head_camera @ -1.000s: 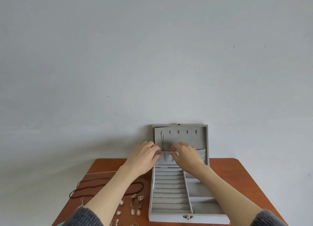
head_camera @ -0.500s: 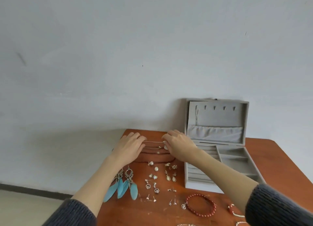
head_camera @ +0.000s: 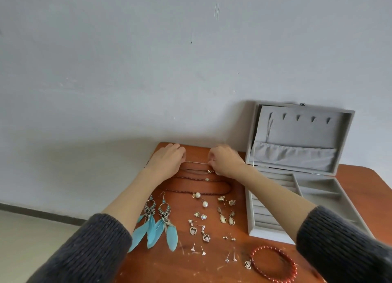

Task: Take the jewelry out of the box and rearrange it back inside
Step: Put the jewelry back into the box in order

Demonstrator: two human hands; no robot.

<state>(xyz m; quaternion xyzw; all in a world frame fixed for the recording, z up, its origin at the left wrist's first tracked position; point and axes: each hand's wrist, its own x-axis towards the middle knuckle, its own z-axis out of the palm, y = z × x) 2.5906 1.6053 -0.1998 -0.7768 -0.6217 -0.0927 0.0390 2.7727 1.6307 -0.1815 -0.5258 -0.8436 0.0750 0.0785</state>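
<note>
Near the far edge of the table, both hands meet over a thin silver chain stretched straight between them. The left hand has its fingers curled down over the chain's left end, and the right hand pinches the right end with bent fingertips, so each grip is closed on the chain. Just nearer than it lie another fine necklace and two dark beaded necklaces, laid in rows across the far left part of the table. Toward the near left edge rests a pair of blue feather earrings, their feathers reaching over the edge. To their right, many small earrings are spread in pairs in the middle of the table, among them pearl studs and teardrop pieces. A red bead bracelet lies at the near edge. The grey jewelry box stands open on the right side of the table, lid upright against the wall, with one fine chain hanging from the leftmost hook inside the lid; its ring rows and side compartments show no jewelry.
</note>
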